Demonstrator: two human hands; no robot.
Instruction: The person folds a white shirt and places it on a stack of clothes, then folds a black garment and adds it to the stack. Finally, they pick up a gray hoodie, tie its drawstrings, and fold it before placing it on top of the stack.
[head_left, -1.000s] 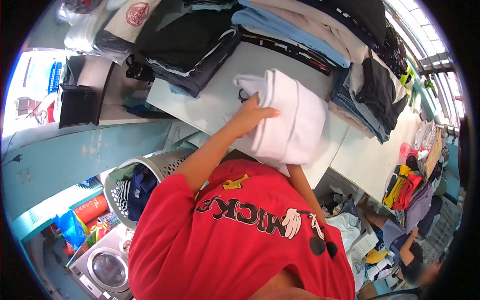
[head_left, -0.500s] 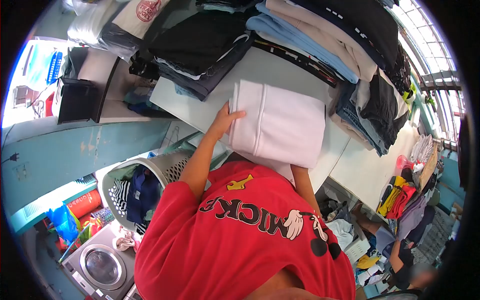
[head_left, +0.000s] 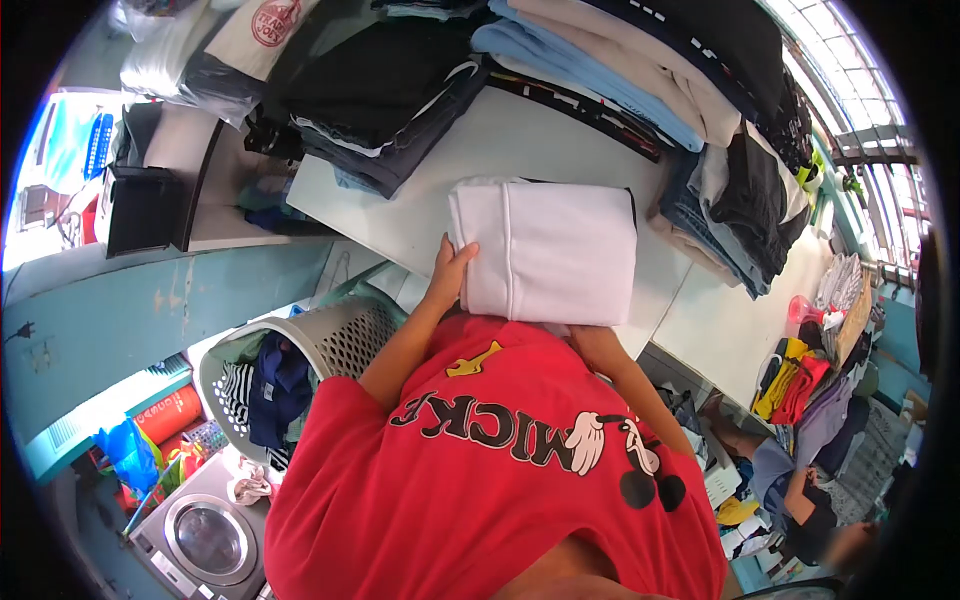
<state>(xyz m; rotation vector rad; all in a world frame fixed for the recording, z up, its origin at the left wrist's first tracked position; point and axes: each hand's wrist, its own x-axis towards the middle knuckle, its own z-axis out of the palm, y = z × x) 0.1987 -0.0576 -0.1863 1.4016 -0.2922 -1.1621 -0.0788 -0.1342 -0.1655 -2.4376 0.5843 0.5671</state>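
A thick white folded garment with a raised seam along its left part lies at the near side of the white table, close to my red shirt. My left hand grips its left edge, thumb on top and the other fingers along the side. At the near edge is my right hand, partly tucked beneath the cloth with its fingertips hidden. A dark strip shows along the garment's far right edge.
Folded dark clothes, a tall stack with a light blue layer, and jeans surround the white table. Left are a laundry basket and a washing machine. Another person is at lower right.
The white garment has come down nearer my body and tilted, showing a dark strip at its far edge. My left hand has moved down with it; more of my right hand shows.
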